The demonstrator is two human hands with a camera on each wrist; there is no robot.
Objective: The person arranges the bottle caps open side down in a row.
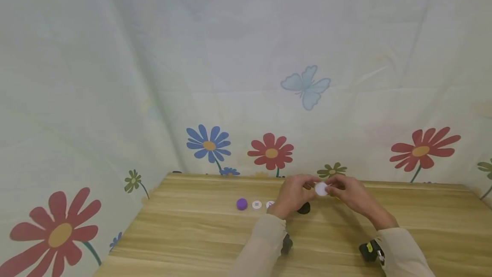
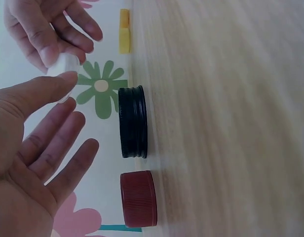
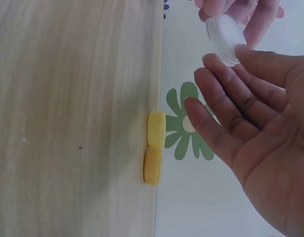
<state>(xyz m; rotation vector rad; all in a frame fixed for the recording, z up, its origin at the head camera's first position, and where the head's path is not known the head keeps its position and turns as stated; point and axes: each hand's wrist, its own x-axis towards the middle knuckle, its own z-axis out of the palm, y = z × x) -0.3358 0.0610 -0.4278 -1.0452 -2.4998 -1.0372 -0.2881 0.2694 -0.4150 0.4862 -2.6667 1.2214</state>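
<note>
Find white cap (image 1: pixel 321 189) raised above wooden table (image 1: pixel 192 234), near far edge in head view. Read broad round face as turned toward head view; see widest span slanting, ribbed side showing, in right wrist view. See left hand (image 1: pixel 294 195) and right hand (image 1: pixel 351 193) both pinching it. Note two yellow caps (image 3: pixel 156 130) below right hand, black cap (image 2: pixel 133 122) near left; wood showing between sleeves (image 1: pixel 259 243).

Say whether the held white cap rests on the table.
No, the left hand and right hand hold the white cap above the table.
</note>
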